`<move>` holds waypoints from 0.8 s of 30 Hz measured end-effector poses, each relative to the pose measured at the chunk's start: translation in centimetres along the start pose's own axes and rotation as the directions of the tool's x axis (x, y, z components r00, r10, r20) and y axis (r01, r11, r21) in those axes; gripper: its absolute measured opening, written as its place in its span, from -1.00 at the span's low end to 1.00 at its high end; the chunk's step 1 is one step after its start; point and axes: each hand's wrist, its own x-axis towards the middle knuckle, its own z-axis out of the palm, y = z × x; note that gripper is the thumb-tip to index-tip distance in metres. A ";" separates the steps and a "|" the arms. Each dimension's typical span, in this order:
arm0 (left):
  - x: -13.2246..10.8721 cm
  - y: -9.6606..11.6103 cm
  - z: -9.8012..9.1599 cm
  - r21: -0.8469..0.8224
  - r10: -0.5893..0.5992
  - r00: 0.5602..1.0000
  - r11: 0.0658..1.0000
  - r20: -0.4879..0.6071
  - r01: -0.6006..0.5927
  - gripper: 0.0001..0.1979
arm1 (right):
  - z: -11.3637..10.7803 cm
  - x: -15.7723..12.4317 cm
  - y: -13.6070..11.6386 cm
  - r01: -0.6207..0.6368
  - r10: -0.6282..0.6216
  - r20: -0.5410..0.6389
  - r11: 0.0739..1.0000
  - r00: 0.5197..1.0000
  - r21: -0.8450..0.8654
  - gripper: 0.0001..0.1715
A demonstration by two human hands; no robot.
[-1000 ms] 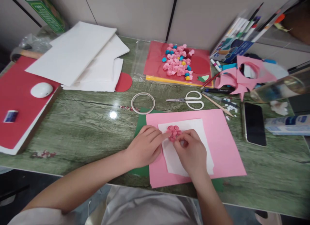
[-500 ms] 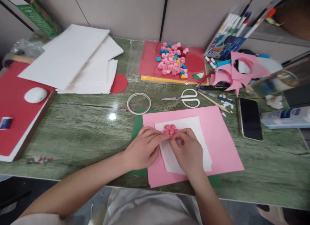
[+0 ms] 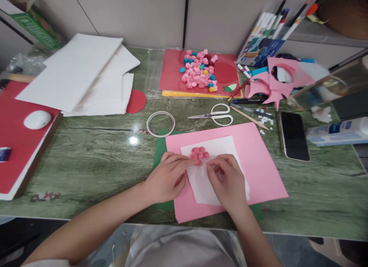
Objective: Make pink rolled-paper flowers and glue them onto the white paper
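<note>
A cluster of small rolled pink paper coils (image 3: pixel 199 155) lies on a white paper sheet (image 3: pixel 221 144). My left hand (image 3: pixel 169 177) rests at the cluster's left, fingers stretched out, the index fingertip touching the lowest coil. Just right of the coils, my right hand (image 3: pixel 227 178) hovers over the white sheet with thumb and index finger pinched; what they hold, if anything, is too small to make out. Beneath the white sheet are pink paper (image 3: pixel 266 175) and green paper (image 3: pixel 159 152).
Scissors (image 3: pixel 212 116) and a tape ring (image 3: pixel 160 124) lie beyond the papers. Farther back, pink, blue and yellow paper pieces (image 3: pixel 198 69) sit on a red pack. A phone (image 3: pixel 293 135) is at right; white boards (image 3: pixel 71 71) and a white mouse (image 3: pixel 37 119) are at left.
My right hand has drawn back a little to the right, away from the coils, uncovering more of them. My left hand stays at the lowest coil. The view has shifted slightly.
</note>
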 end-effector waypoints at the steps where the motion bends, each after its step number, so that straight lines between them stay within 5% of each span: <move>1: 0.0 0.0 0.0 -0.002 0.002 1.000 1.000 -0.001 -0.002 -0.53 | -0.1 -0.4 0.4 0.031 -0.031 0.002 0.999 1.000 0.017 -0.85; 11: 0.1 0.2 0.0 0.005 -0.014 1.000 1.000 -0.001 0.014 -0.54 | 0.2 -1.7 2.0 0.372 -0.345 0.148 0.897 0.927 -0.237 -0.48; 24: 0.0 0.2 0.0 -0.007 0.019 0.999 1.000 -0.038 -0.019 -0.54 | 0.3 -1.6 1.7 0.423 -0.380 0.188 0.832 0.906 -0.359 -0.46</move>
